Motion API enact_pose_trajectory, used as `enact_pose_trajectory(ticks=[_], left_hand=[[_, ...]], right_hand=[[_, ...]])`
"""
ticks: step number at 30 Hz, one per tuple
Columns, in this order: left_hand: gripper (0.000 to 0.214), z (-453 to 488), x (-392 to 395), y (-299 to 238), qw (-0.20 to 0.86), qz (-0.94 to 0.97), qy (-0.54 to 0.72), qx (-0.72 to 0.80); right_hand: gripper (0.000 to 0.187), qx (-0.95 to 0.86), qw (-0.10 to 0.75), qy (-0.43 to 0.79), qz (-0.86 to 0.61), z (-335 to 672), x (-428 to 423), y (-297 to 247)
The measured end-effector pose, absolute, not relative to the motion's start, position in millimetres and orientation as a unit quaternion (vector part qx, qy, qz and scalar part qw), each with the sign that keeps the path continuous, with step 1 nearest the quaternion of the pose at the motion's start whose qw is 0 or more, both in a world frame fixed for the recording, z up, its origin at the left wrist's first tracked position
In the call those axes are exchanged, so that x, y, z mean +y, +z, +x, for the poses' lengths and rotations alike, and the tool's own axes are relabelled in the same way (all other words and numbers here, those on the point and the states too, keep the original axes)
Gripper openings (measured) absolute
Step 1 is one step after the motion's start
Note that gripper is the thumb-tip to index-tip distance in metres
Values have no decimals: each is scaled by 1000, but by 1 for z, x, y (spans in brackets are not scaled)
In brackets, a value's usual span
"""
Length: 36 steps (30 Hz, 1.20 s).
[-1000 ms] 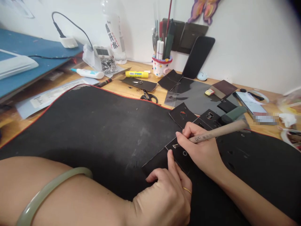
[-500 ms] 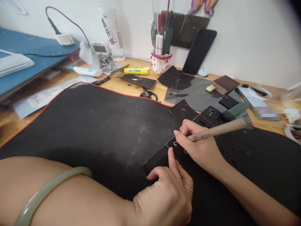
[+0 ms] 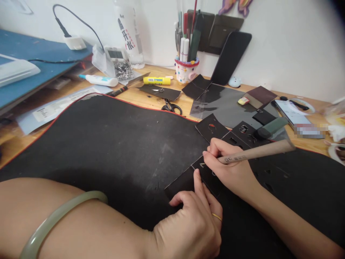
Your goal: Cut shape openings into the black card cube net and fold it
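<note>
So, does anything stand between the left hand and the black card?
Nothing visible does: the left hand touches the black card directly. The right hand, holding a beige pen-shaped tool, covers part of it.

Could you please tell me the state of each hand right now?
Left hand: partly open, touching the black card.
Right hand: closed, holding the pen-like tool.

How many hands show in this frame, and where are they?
2. The left hand is low in the middle, touching black card; the right hand, above and to its right, grips a pen-like tool. Neither looks hidden.
</note>
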State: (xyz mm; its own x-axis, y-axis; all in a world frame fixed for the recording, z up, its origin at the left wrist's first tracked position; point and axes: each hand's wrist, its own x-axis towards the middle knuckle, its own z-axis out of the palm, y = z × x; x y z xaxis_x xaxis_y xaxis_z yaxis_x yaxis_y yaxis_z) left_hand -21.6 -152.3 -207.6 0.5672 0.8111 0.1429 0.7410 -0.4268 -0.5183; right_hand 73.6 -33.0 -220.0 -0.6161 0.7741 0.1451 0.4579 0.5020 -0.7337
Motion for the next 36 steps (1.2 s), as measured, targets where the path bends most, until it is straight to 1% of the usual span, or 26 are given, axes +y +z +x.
enact_pose_trajectory(ticks=[6, 10, 12, 16, 21, 24, 28, 32, 34, 36], left_hand=[[34, -26, -152, -207, 288, -850, 59, -437], [37, -28, -150, -204, 313, -852, 105, -406], [36, -29, -149, -204, 325, -848, 123, -400], [30, -29, -149, -210, 357, -833, 86, -413], [32, -29, -150, -213, 376, -824, 89, -415], [31, -29, -149, -213, 390, -814, 67, -425], [30, -27, -148, -212, 383, -814, 28, -435], [36, -25, -150, -213, 349, -816, -2, -461], [37, -24, -151, -214, 329, -817, -26, -473], [34, -24, -150, -215, 317, -820, -40, -474]], right_hand=[[30, -834, 231, 334, -375, 73, -33, -220], [31, -830, 230, 342, -375, 74, -33, -221], [31, -829, 231, 350, -369, 74, -32, -222], [30, -829, 227, 357, -366, 75, -31, -225], [30, -825, 227, 367, -364, 76, -32, -225], [31, -812, 231, 388, -370, 75, -33, -224], [30, -762, 259, 451, -385, 75, -32, -226], [33, -621, 350, 571, -408, 76, -26, -224], [34, -551, 366, 626, -413, 79, -22, -218], [34, -518, 372, 649, -415, 85, -16, -206]])
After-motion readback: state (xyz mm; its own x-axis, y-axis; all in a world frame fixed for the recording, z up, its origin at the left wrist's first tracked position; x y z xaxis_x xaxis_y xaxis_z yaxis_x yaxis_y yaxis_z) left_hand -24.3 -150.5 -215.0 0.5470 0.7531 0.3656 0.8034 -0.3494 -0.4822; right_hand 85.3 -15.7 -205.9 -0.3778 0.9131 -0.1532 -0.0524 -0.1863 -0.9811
